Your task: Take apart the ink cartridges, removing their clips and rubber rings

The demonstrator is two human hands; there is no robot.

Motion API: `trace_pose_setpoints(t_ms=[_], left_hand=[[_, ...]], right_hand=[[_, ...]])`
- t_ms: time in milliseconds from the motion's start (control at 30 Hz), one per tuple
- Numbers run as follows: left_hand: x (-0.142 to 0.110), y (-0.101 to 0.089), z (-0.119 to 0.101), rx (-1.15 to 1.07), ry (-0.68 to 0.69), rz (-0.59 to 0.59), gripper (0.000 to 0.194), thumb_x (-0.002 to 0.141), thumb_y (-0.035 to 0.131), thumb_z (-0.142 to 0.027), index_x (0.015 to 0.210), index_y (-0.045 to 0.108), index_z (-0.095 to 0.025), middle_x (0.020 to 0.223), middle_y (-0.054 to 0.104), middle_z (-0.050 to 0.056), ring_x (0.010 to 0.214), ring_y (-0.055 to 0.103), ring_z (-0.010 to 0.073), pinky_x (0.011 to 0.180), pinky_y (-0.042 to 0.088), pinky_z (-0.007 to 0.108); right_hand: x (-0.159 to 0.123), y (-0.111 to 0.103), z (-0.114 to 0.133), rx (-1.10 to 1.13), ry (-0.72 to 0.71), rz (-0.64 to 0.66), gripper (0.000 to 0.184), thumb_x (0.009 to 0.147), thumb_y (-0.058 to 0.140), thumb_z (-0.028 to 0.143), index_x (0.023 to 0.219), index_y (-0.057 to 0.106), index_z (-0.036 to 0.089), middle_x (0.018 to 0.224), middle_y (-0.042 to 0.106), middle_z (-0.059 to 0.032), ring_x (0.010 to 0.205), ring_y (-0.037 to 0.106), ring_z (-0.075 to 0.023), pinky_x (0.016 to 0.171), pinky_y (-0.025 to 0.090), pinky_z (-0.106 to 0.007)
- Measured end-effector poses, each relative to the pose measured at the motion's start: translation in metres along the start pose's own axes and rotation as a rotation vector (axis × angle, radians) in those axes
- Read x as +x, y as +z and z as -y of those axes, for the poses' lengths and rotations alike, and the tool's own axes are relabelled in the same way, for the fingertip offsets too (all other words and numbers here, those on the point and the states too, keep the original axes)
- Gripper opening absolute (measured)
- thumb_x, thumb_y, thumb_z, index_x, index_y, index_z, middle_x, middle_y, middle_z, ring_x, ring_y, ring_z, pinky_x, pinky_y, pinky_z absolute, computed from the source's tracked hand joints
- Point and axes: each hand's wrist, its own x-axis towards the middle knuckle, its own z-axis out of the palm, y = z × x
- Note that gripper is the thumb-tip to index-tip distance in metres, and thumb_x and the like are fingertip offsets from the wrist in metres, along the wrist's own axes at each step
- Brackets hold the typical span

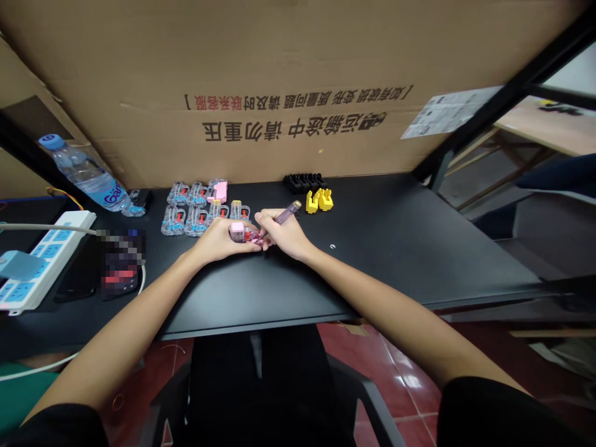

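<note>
My left hand (222,239) is closed around a small clear plastic device with pink and red parts (238,233). In my right hand (285,234) is a screwdriver (287,212) with a translucent purple handle, gripped much like a pen. Its thin shaft slopes down to the pink part of the device, near my left fingertips; whether the tip sits in a screw is too small to tell. Just behind my left hand, several similar clear devices (174,220) with blue and red parts lie in two rows. A pink piece (218,191) rests on one in the back row.
Yellow plastic parts (320,200) and a row of black parts (303,182) stand right of centre, before a cardboard wall (298,56). A small white bit (332,246) lies on the black table (395,248). At left are a water bottle (90,177) and power strip (46,257).
</note>
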Motion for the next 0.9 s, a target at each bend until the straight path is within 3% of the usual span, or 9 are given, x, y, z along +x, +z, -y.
trace_pose_setpoints(t_ms=[400,533,667,800,900], left_hand=[[0.000,0.000,-0.003,0.002,0.003,0.000,0.033,0.084,0.090,-0.042,0.104,0.086,-0.016,0.093,0.086,0.005,0.084,0.080,0.0215,0.077,0.060,0.027],[0.000,-0.001,-0.003,0.026,-0.007,-0.003,0.034,0.085,0.089,-0.043,0.105,0.086,-0.016,0.093,0.086,0.004,0.083,0.079,0.0213,0.076,0.059,0.027],[-0.001,0.000,-0.002,0.049,-0.013,-0.018,0.030,0.084,0.088,-0.041,0.104,0.086,-0.018,0.087,0.084,0.002,0.079,0.077,0.0190,0.073,0.056,0.025],[-0.001,0.003,0.004,0.053,-0.022,-0.060,0.030,0.083,0.087,-0.045,0.088,0.083,-0.015,0.071,0.075,-0.001,0.065,0.067,0.0143,0.061,0.047,0.022],[-0.001,0.003,0.007,0.063,-0.030,-0.080,0.035,0.082,0.086,-0.048,0.081,0.080,-0.014,0.065,0.069,-0.003,0.061,0.059,0.0117,0.058,0.043,0.021]], right_hand=[[0.004,-0.004,-0.001,0.045,0.018,0.010,0.041,0.094,0.064,0.050,0.064,0.053,0.024,0.044,0.053,0.0040,0.040,0.061,-0.0147,0.041,0.042,-0.022],[0.004,-0.004,-0.002,0.001,0.015,0.034,0.046,0.096,0.064,0.056,0.065,0.052,0.024,0.049,0.055,0.0035,0.041,0.060,-0.0143,0.040,0.041,-0.023],[-0.001,0.000,-0.004,-0.124,-0.180,0.059,0.053,0.102,0.056,0.063,0.067,0.050,0.023,0.055,0.056,0.0020,0.045,0.056,-0.0132,0.045,0.042,-0.025],[-0.008,0.002,-0.006,-0.379,-0.464,0.014,0.052,0.110,0.046,0.050,0.065,0.041,0.023,0.056,0.045,0.0032,0.052,0.044,-0.0112,0.054,0.035,-0.027],[-0.012,0.002,-0.006,-0.530,-0.554,-0.005,0.049,0.110,0.046,0.042,0.067,0.033,0.023,0.057,0.036,0.0046,0.052,0.035,-0.0102,0.055,0.029,-0.028]])
